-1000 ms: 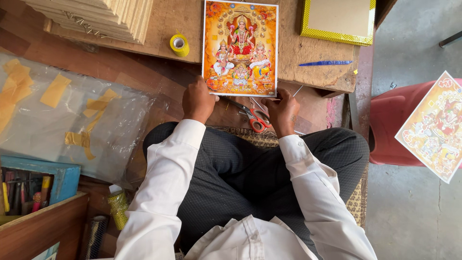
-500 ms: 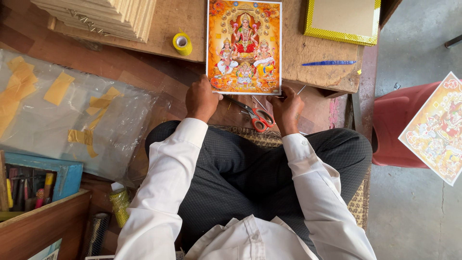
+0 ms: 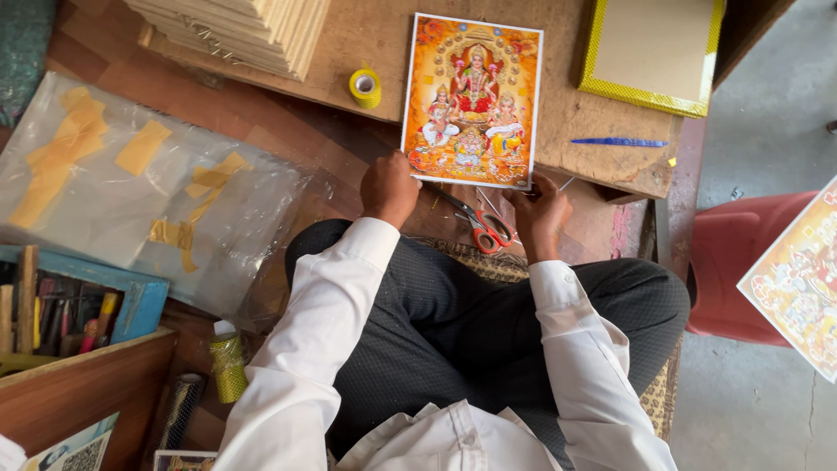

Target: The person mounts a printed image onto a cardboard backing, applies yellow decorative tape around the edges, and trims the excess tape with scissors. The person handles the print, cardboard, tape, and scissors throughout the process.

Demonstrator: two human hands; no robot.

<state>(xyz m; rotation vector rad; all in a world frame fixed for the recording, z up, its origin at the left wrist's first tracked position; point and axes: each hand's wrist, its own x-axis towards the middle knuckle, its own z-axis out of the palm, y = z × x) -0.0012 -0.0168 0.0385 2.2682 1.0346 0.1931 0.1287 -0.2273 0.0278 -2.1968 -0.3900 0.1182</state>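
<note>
Hands: left (image 3: 390, 187), right (image 3: 540, 212) grip print (image 3: 472, 98); blue box (image 3: 131, 301) holds tools.

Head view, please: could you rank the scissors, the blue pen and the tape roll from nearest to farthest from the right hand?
1. Scissors, just left of the right hand.
2. Blue pen, up and to the right on the board.
3. Tape roll, far upper left, beyond the picture.

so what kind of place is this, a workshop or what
Probably a small picture-framing workshop. The left hand and right hand hold a colourful print flat on a worn wooden board, beside a yellow frame, a stack of thin boards, tape and scissors.
</note>
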